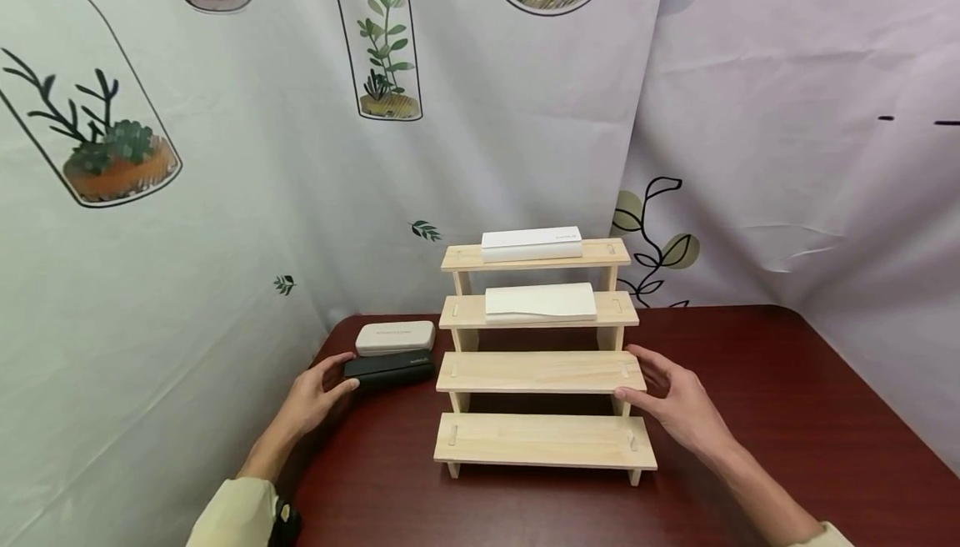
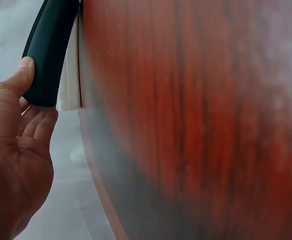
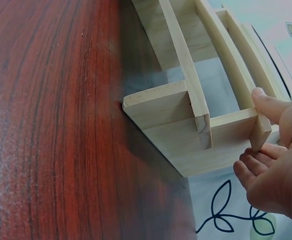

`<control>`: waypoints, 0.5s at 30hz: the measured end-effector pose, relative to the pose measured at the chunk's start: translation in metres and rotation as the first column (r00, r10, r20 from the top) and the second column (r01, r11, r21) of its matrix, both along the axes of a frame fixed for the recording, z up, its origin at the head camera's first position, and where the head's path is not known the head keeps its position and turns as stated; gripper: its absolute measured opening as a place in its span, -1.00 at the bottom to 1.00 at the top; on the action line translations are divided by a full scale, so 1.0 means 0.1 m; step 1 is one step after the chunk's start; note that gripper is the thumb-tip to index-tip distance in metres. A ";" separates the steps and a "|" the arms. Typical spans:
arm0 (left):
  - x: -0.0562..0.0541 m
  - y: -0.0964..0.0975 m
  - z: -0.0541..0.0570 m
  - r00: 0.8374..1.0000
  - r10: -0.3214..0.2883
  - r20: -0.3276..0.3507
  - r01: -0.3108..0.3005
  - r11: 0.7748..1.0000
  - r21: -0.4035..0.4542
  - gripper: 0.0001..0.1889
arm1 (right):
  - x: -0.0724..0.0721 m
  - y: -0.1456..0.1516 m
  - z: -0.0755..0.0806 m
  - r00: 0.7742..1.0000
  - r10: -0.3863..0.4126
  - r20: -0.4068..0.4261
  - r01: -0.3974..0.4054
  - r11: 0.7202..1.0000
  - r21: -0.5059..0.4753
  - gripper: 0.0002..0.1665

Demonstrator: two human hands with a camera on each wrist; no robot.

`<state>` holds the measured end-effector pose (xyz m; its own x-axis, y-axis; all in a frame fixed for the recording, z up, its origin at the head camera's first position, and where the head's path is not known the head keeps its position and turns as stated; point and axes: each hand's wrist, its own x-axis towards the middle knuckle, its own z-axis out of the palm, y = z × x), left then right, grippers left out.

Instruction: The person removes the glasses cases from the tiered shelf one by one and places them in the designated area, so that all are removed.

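Note:
My left hand (image 1: 313, 397) grips the left end of a dark glasses case (image 1: 390, 369), thumb on its near side and fingers behind it. In the left wrist view the dark case (image 2: 51, 55) lies between thumb and fingers. Just behind it sits a cream case (image 1: 395, 337) with faint lettering. My right hand (image 1: 686, 405) holds the right end of a step on a wooden tiered shelf (image 1: 540, 372), the second from the bottom. Its thumb is at the front edge in the right wrist view, with the fingers on the far side of the board (image 3: 259, 132).
On the top step lies a white case (image 1: 532, 244), and on the step below a white folded-looking case (image 1: 540, 303). The shelf stands on a dark red table (image 1: 750, 380). White cloth (image 1: 525, 138) printed with plants hangs behind and at both sides.

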<state>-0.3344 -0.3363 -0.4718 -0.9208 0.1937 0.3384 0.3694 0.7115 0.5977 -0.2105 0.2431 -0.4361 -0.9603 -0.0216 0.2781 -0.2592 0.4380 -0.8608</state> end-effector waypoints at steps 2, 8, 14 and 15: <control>-0.01 0.00 0.00 1.000 -0.002 0.007 0.002 1.000 -0.014 -0.40 | 0.00 0.00 0.00 1.000 -0.001 0.000 0.001 1.000 0.003 -0.05; -0.05 0.00 -0.02 1.000 0.005 0.013 -0.004 0.998 -0.067 -0.39 | -0.01 0.01 -0.01 1.000 -0.002 0.004 0.002 1.000 0.008 -0.04; -0.09 0.01 -0.05 0.999 -0.034 0.005 0.034 0.991 -0.132 -0.39 | -0.01 0.01 -0.01 1.000 -0.009 0.007 0.009 1.000 0.013 -0.04; -0.10 0.02 -0.06 0.999 -0.041 -0.001 0.040 0.989 -0.145 -0.39 | -0.01 0.01 -0.01 1.000 -0.009 0.007 0.009 1.000 0.013 -0.04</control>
<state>-0.3448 -0.3348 -0.4774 -0.9100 0.2783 0.3072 0.4017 0.7751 0.4877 -0.2111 0.2444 -0.4372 -0.9623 -0.0167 0.2713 -0.2494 0.4513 -0.8568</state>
